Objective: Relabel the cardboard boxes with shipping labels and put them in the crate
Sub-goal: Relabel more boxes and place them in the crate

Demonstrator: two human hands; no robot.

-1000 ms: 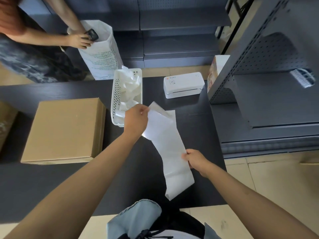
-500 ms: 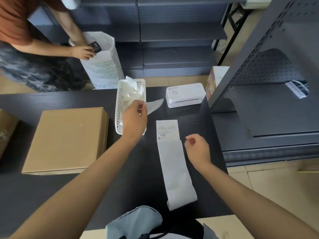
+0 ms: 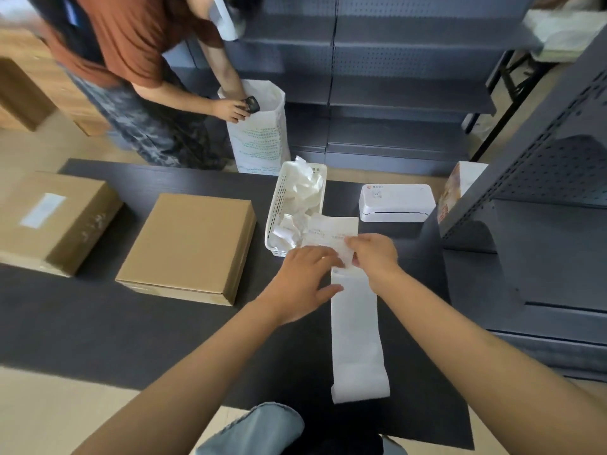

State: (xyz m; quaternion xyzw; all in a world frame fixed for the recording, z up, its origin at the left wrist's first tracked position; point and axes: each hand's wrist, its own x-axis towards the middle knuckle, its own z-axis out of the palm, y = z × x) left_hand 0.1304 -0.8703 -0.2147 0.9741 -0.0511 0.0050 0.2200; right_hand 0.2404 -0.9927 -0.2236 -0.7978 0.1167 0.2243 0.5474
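The left hand (image 3: 307, 280), which half a second ago was dropping a scrap of backing into the white basket (image 3: 278, 211), is now coming back to the label strip (image 3: 356, 336) lying on the tabletop (image 3: 98, 323), its fingers spread loosely and gripping nothing. The right hand (image 3: 372, 254), open a moment earlier, is now pinching the printed shipping label (image 3: 331, 233) at the strip's far end, so peeling looks underway. The cardboard boxes (image 3: 187, 244) are waiting, unlabelled, further left.

Plain brown flat cardboard box (image 3: 189, 244); white perforated plastic basket (image 3: 279, 205); white plastic label printer (image 3: 395, 202); black matte table (image 3: 98, 323); white paper label strip (image 3: 356, 336).
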